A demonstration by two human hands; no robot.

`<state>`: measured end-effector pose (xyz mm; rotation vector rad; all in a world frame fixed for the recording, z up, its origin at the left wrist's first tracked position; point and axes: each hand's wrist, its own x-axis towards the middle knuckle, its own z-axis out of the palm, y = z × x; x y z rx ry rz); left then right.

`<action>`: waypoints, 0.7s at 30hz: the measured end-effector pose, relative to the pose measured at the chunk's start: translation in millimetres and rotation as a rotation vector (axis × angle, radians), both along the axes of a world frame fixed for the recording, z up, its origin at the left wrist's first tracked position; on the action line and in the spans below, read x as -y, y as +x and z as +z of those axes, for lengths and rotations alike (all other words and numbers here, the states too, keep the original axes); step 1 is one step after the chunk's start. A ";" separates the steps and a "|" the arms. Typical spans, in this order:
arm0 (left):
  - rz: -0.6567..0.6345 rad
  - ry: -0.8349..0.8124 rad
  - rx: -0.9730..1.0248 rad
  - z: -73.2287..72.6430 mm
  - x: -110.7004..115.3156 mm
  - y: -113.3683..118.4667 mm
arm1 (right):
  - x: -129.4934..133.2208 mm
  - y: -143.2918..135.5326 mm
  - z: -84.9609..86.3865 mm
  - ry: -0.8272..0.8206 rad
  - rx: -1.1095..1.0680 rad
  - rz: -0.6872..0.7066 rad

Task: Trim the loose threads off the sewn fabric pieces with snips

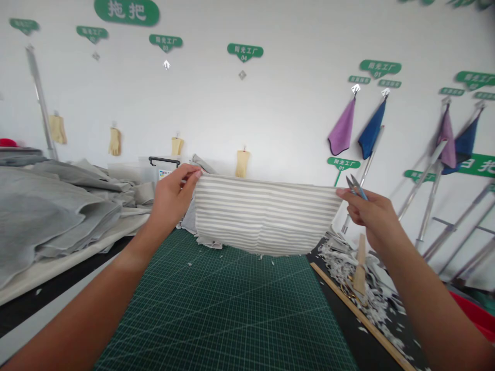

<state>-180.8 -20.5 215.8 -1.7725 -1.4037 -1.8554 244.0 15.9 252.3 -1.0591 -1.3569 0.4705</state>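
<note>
A grey-and-white striped cloth (pixel 265 214) is stretched between my two hands above a green gridded cutting mat (pixel 232 309). My left hand (pixel 176 193) pinches its upper left corner between thumb and fingers. At the upper right corner, my right hand (pixel 367 206) pinches the cloth and also holds small scissors (pixel 356 187), their blades pointing up and left beyond the fingers. The lower edge of the cloth hangs close over the far part of the mat. Small scraps lie on the mat near that edge.
Piles of grey fabric (pixel 50 206) lie at the left. To the right are a long wooden strip (pixel 359 314), a heap of cut scraps (pixel 375 288) with a wooden piece (pixel 360 265), and a red container (pixel 474 314). Cloths, gloves and poles line the wall behind.
</note>
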 end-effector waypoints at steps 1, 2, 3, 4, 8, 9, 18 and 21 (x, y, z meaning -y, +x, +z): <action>0.017 0.022 -0.001 7.5 3.4 0.2 | 3.3 -2.0 7.7 0.038 -0.006 0.000; 0.033 0.043 -0.001 14.2 6.5 0.2 | 6.1 -3.5 14.3 0.075 -0.007 0.003; 0.049 0.063 0.000 20.0 9.3 0.1 | 8.2 -4.4 19.8 0.107 -0.004 0.007; 0.065 0.083 0.002 25.2 11.8 -0.1 | 9.8 -4.7 24.2 0.133 0.003 0.009; 0.095 0.144 0.007 40.5 20.5 -0.8 | 12.8 -4.0 34.2 0.180 0.029 0.020; 0.100 0.151 0.006 43.1 22.4 -1.2 | 13.6 -4.2 35.7 0.184 0.032 0.026; 0.126 0.160 -0.027 53.2 33.8 -8.2 | 23.5 -11.7 41.5 0.163 0.037 0.032; 0.099 0.139 -0.011 52.7 32.6 -10.9 | 23.3 -11.3 39.8 0.165 0.040 0.037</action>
